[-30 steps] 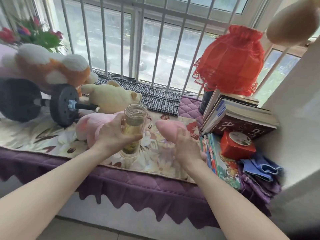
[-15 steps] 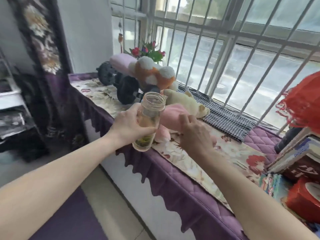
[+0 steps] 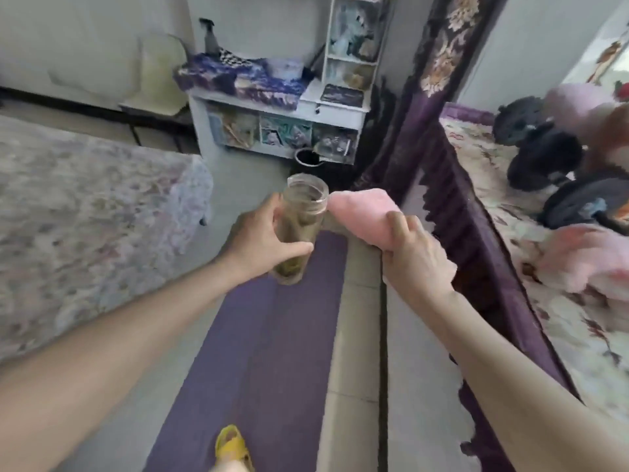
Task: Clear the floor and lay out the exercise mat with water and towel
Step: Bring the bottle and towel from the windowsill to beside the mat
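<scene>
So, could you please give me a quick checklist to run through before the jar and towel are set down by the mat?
1. Left hand grip on the glass jar: ok, fingers wrapped around it.
2. Jar upright with no lid: ok, only slightly tilted.
3. Right hand grip on the pink towel: ok.
4. Purple exercise mat unrolled flat on the floor: ok.
5. Mat surface ahead free of clutter: ok where visible; the hands hide the far end.
6. Footing: cannot tell; only a yellow sandal shows, on the mat.
</scene>
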